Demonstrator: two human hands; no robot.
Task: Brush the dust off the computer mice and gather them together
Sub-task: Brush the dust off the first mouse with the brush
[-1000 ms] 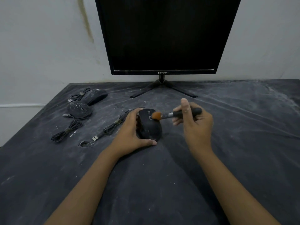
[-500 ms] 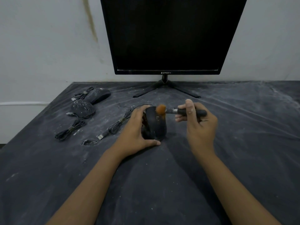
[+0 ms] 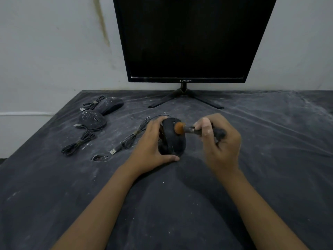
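Observation:
My left hand (image 3: 151, 148) grips a black wired mouse (image 3: 173, 139) at the middle of the table, tilted up on its side with my thumb under its near end. My right hand (image 3: 219, 139) holds a small brush (image 3: 191, 129) by its dark handle, and the orange bristles touch the mouse's upper part. The mouse's bundled cable (image 3: 129, 139) trails left to a USB plug. Two more dusty black mice lie at the back left: a speckled one (image 3: 92, 120) and another (image 3: 110, 104) behind it, each with a coiled cable.
A black monitor (image 3: 189, 38) on a V-shaped stand (image 3: 183, 98) stands at the back centre against a white wall. The table is covered with a dusty black sheet (image 3: 270, 159), with a small tear (image 3: 100, 157) near the USB plug. The table's left edge runs diagonally.
My left hand has tipped the mouse further onto its side. The brush has moved from the mouse's front buttons up to its raised top and side.

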